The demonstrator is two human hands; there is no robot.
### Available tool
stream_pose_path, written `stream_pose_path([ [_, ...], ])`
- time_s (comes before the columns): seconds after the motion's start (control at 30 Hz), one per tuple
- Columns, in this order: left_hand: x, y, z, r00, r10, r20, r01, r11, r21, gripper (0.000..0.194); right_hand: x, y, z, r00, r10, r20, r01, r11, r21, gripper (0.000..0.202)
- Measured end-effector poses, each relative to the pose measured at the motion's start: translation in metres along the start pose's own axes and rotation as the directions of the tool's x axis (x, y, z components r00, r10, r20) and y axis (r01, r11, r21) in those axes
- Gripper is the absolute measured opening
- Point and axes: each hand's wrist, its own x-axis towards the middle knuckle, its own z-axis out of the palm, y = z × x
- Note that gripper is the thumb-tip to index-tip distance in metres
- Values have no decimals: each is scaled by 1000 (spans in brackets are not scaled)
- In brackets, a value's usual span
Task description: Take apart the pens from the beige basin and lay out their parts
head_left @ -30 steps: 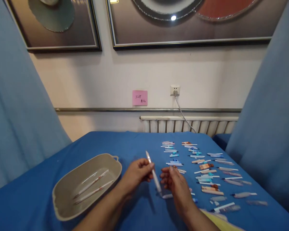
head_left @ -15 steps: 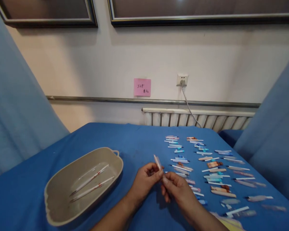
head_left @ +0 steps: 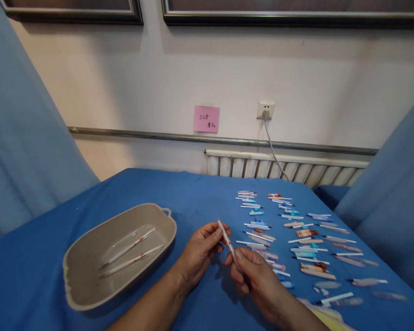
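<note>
— Above the blue cloth (head_left: 200,200), how is the pen (head_left: 228,240) held?

— By both hands, clear of the cloth and tilted; its lower part is clamped between the thumb and fingers of the right hand (head_left: 257,278); its upper part is pinched by the thumb and fingers of the left hand (head_left: 202,252); how firmly it is pressed cannot be told.

— And how is it likely to handle?

— As a light, stiff thing, by the look of it; the slim barrel may be smooth enough to be rolled or slipped between fingertips; thin parts might be cracked if bent; it is best gripped around the barrel, with the narrow ends left unpressed.

— What is found farther out?

— To the left, a grey-brown tray (head_left: 86,264), in which two pens (head_left: 134,260) are laid side by side, slanted; to the right, loose pen pieces (head_left: 306,233) set out in rough columns; near the right forearm, something yellow (head_left: 326,317), cut off by the edge of view; on the wall behind, a pink note (head_left: 206,119) and a socket (head_left: 265,110) with a plug in it.
</note>
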Motion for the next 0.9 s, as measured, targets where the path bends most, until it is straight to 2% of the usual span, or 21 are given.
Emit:
stream_pose_path([
  [0.37,3,-13,5,995,63,-80,-64,998,-8,25,3,8,0,994,-18,-108,1,988,-155,42],
  [0.5,5,-14,5,993,48,-112,-49,999,-4,24,2,6,3,991,-2,-135,-11,995,-95,42],
  [0.63,6,-10,3,985,78,-152,-78,997,7,24,-1,3,4,995,35,-89,-35,999,3,38],
  [0.7,5,-6,3,992,57,-113,-57,998,0,22,-2,0,3,995,76,-67,-71,994,77,34],
  [0.83,1,-3,4,992,-58,113,64,997,-48,29,-2,-7,-2,986,161,35,-165,950,266,22],
  [0.9,0,-4,3,982,-86,169,96,994,-49,25,0,-9,-5,977,195,81,-210,931,298,18],
])
